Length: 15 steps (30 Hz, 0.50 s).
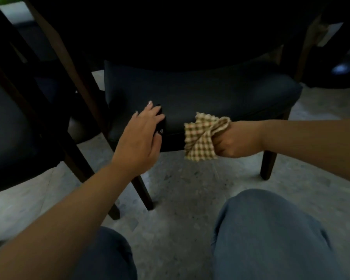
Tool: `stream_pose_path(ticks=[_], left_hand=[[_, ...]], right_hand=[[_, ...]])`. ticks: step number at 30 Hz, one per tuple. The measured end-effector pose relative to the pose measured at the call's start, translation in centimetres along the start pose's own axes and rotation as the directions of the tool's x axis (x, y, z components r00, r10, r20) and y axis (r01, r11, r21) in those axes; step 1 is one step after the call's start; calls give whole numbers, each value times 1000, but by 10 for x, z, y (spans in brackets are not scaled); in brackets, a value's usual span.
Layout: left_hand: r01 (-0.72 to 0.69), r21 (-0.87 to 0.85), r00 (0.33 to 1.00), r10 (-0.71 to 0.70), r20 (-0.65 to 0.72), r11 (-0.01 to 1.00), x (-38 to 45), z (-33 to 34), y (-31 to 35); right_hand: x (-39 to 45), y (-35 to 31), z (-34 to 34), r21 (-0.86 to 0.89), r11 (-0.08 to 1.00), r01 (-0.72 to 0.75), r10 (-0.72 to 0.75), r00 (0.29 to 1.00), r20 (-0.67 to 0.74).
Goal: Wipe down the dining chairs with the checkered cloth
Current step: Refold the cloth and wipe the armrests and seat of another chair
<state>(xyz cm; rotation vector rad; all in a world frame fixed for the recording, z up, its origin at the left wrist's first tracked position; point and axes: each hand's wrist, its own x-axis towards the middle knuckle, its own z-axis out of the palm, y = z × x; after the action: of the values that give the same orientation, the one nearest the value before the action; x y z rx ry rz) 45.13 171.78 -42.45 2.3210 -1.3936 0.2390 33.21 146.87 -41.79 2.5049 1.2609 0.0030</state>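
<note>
A dining chair with a dark padded seat (pixel 210 93) and dark wooden legs stands in front of me. My right hand (pixel 236 140) grips a bunched beige-and-brown checkered cloth (pixel 202 138) against the seat's front edge. My left hand (pixel 143 134) rests with straight fingers on the front left corner of the same seat. The chair's back is lost in shadow under the table.
A second dark chair (pixel 12 126) stands at the left, its legs crossing close to the first chair. Grey speckled floor (pixel 190 178) lies below. My knees in blue trousers (pixel 271 235) fill the bottom of the view. A dark round object (pixel 339 71) sits at far right.
</note>
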Motion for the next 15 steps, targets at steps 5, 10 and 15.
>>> stream_pose_path(ticks=[5,10,15], left_hand=[[-227,191,961,188,205,955,44,0,4],[-387,241,883,283,374,890,73,-11,-15],[-385,195,894,311,323,902,72,-8,-17]], right_hand=[[-74,-22,11,36,875,-483,417,790,449],[-123,-49,15,564,206,-800,969,87,-230],[-114,-7,6,824,-266,500,443,-696,565]])
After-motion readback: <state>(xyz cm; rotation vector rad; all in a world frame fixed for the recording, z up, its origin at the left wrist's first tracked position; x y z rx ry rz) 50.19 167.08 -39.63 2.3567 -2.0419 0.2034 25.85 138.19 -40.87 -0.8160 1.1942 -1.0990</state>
